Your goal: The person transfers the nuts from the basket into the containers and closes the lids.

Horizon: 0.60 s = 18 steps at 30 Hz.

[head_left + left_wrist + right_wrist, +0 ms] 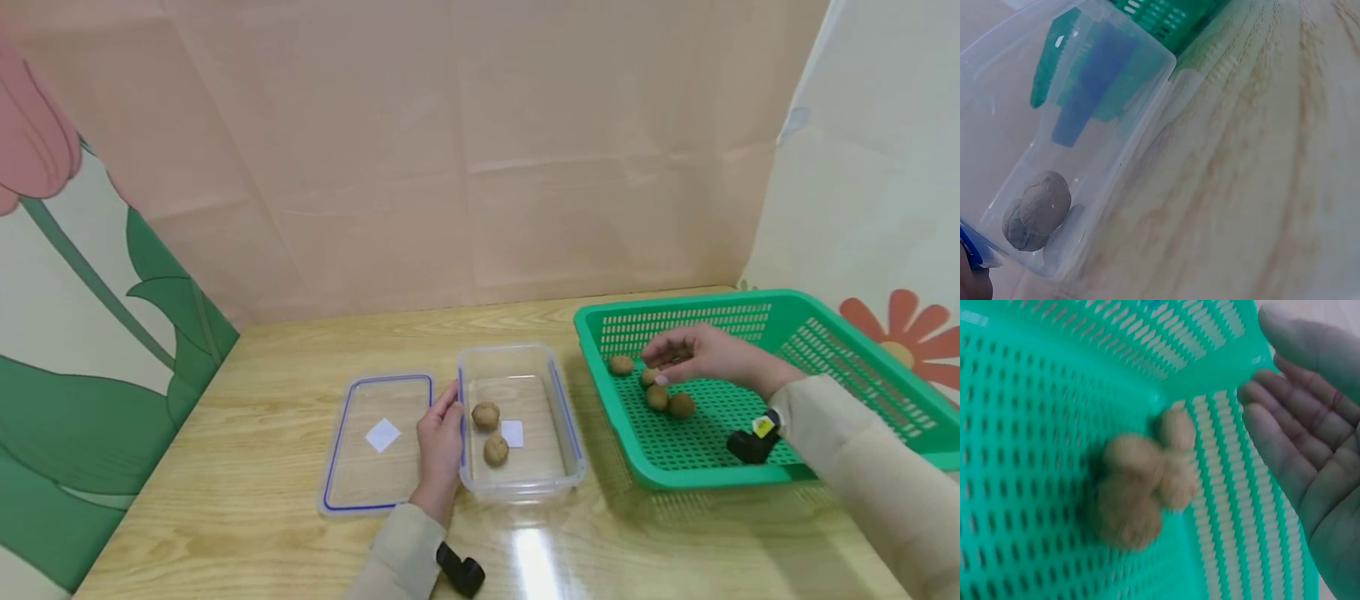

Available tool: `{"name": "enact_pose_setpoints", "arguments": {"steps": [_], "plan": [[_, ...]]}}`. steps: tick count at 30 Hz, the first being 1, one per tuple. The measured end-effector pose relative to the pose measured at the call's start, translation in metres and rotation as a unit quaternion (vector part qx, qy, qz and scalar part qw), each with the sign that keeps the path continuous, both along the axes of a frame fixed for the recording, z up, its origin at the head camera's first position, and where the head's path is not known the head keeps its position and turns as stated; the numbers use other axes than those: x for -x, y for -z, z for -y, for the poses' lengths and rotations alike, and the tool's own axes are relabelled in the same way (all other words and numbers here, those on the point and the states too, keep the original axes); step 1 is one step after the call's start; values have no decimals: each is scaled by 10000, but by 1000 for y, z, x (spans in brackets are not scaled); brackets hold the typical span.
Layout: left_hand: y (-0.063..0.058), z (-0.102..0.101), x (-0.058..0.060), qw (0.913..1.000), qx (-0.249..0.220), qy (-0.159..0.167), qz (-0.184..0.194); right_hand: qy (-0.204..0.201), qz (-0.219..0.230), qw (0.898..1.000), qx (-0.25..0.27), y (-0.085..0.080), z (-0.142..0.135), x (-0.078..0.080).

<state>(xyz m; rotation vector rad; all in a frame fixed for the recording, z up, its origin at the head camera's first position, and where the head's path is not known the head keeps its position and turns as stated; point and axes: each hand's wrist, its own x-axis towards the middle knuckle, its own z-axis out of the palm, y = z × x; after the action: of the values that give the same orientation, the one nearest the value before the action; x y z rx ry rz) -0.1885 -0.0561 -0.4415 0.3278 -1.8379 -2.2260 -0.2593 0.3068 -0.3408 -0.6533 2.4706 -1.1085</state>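
Note:
My left hand rests along the left side of a clear plastic food container, its fingers fairly straight against the wall. Two walnuts lie inside, beside a white square; the left wrist view shows the same walnuts through the plastic. Over a green basket, my right hand hovers with fingers loosely bent and the palm bare. Several walnuts sit on the basket floor below that hand; they appear blurred as a cluster in the right wrist view.
The container's clear lid, edged with a blue seal and bearing a white diamond, lies flat left of my left hand. A wooden table carries everything. A beige sheet hangs behind it.

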Motion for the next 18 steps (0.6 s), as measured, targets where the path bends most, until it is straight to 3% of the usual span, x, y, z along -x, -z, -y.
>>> {"name": "enact_pose_setpoints", "arguments": {"steps": [9, 18], "plan": [[0, 0, 1, 10000, -55, -38, -54, -905, 125, 9954, 284, 7, -25, 4], [0, -1, 0, 10000, -58, -29, -36, -1101, 219, 9933, -276, 18, -35, 11]]}}
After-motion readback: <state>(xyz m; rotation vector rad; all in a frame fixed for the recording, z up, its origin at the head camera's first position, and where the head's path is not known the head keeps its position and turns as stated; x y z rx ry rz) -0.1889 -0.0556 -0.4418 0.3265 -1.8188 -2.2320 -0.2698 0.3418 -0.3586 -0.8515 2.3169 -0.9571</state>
